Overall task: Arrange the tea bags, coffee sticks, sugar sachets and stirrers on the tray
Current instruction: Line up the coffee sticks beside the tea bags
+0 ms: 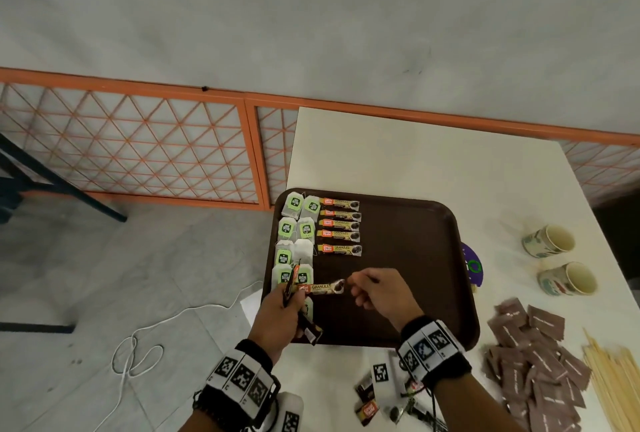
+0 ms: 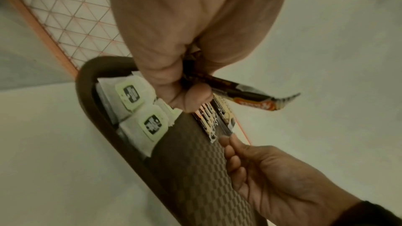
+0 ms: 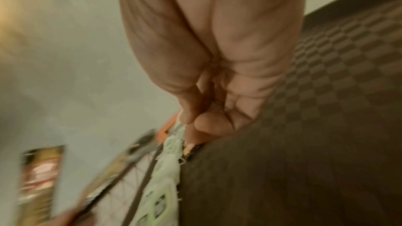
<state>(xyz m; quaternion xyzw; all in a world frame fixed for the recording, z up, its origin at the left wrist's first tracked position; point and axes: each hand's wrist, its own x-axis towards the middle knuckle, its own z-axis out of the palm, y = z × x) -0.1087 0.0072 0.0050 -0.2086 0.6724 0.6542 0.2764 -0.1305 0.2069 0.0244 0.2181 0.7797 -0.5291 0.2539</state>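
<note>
1. The brown tray (image 1: 415,224) is lying on the white tabletop (image 1: 433,154), its left edge at the tabletop's left edge.
2. Green-labelled tea bags (image 1: 294,234) are sitting in two columns along the tray's left side.
3. Just right of them, five coffee sticks (image 1: 341,227) are lying in a column, each one crosswise, orange end toward the tea bags.
4. The left hand (image 1: 277,314) is hovering over the tray's near left corner, its grip curled around a small bundle of coffee sticks (image 2: 239,92); the ends are poking out above and below the fist.
5. The right hand (image 1: 381,293) is reaching in over the tray's middle, its grip pinching the dark end of a sixth coffee stick (image 1: 320,288) between thumb and fingertips.
6. That stick is lying crosswise below the column, its orange end reaching to the left hand; whether it is touching the tray surface cannot be told.
7. The right wrist view is blurring, showing only curled fingers (image 3: 208,123) above the tray's chequered floor.
8. Brown sugar sachets (image 1: 533,362) are lying in a loose heap on the tabletop right of the tray, with wooden stirrers (image 1: 613,379) just beside them.
9. Two paper cups (image 1: 557,258) are lying on their sides farther back on the right.
10. More coffee sticks (image 1: 367,400) are lying on the tabletop near the right wrist.
</note>
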